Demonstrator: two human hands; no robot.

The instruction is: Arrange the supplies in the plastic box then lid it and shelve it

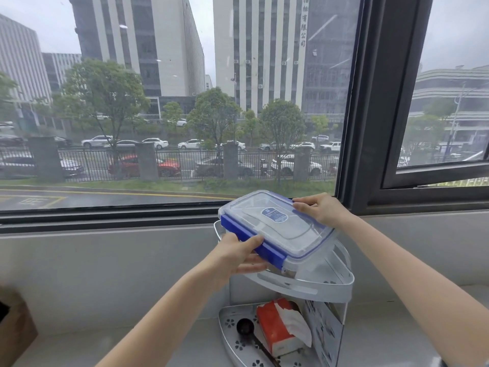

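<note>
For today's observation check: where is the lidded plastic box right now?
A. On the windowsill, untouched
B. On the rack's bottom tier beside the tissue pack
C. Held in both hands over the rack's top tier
C: the left hand and right hand hold the plastic box at opposite ends above the rack's top tier.

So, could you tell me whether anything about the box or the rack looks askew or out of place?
The lidded plastic box sits tilted and skewed over the rack's top tier, not yet flat; the left hand and right hand grip its ends. On the bottom tier, the tissue pack leans with a tissue hanging out.
</note>
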